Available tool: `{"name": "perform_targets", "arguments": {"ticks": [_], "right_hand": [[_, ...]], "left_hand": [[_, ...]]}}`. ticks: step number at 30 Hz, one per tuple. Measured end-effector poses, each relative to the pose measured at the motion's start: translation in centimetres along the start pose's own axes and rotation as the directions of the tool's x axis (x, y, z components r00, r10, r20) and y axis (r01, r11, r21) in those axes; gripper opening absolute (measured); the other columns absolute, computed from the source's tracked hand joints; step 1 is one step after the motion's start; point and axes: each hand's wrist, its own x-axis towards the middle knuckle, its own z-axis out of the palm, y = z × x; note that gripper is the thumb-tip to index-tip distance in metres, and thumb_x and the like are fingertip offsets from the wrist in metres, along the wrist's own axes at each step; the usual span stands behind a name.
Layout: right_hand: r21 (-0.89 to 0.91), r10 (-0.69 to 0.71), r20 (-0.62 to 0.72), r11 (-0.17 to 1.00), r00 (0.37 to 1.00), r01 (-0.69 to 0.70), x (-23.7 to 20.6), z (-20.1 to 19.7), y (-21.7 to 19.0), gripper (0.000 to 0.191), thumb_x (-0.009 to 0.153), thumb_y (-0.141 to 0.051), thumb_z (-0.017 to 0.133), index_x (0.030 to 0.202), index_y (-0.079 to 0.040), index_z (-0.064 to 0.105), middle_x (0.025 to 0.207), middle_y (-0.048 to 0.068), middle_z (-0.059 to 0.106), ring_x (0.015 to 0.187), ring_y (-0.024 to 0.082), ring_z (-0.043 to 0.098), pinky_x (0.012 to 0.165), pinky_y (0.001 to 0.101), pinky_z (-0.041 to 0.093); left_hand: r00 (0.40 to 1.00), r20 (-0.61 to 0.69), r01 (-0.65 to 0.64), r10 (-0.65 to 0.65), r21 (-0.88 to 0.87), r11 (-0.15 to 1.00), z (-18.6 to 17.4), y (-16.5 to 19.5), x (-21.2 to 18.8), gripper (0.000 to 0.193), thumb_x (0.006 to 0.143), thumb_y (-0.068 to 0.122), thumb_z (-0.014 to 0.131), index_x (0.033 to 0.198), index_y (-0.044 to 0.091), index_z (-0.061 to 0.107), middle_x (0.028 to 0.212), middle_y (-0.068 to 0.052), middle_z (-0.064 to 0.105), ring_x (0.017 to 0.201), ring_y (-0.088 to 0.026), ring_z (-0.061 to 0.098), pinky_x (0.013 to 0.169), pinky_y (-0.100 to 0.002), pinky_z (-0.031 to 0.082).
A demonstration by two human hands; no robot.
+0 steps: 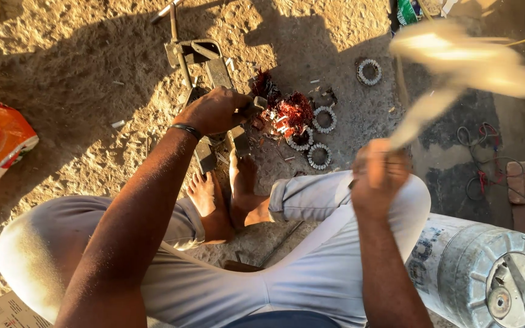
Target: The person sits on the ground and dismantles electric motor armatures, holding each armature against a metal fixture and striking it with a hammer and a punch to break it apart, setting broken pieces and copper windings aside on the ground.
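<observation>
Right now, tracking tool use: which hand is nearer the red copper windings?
Left. The left hand sits just beside the red copper windings; the right hand is raised farther away, gripping a blurred mallet.

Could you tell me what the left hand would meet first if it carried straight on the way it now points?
Probably the tangle of red copper wire: the left hand grips a dark tool aimed that way, just short of it. The white rings lie just beyond. Depth is hard to judge.

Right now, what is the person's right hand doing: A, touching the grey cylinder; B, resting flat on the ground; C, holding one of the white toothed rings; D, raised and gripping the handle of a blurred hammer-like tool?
D: the right hand is closed around a handle above the knee, and the tool is motion-blurred overhead.
</observation>
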Motion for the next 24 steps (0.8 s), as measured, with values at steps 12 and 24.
{"name": "perform_targets", "arguments": {"ticks": [12,24], "right_hand": [[-0.429,0.431,0.257,0.853,0.865,-0.298,-4.8,3.4,4.9,0.015,0.100,-0.023,0.061,0.092,-0.011,0.065,0.060,-0.006,0.049,0.053,0.003,0.043,0.046,0.0267,0.032],[0.084,0.740,0.106,0.659,0.664,-0.748,-3.2,3.1,4.9,0.032,0.097,-0.032,0.070,0.078,-0.013,0.052,0.054,-0.005,0.044,0.039,0.005,0.036,0.033,0.0249,0.027]], "left_hand": [[0.997,-0.063,0.051,-0.053,-0.040,0.998,-0.9,-0.6,-0.5,0.016,0.095,0.022,0.069,0.105,0.010,0.072,0.087,-0.008,0.077,0.070,-0.016,0.072,0.067,-0.036,0.062],[0.936,-0.139,0.280,-0.323,-0.260,0.924,-0.1,0.5,-0.6,0.015,0.104,0.020,0.062,0.098,0.006,0.064,0.093,-0.011,0.075,0.077,-0.019,0.075,0.073,-0.037,0.064]]}}
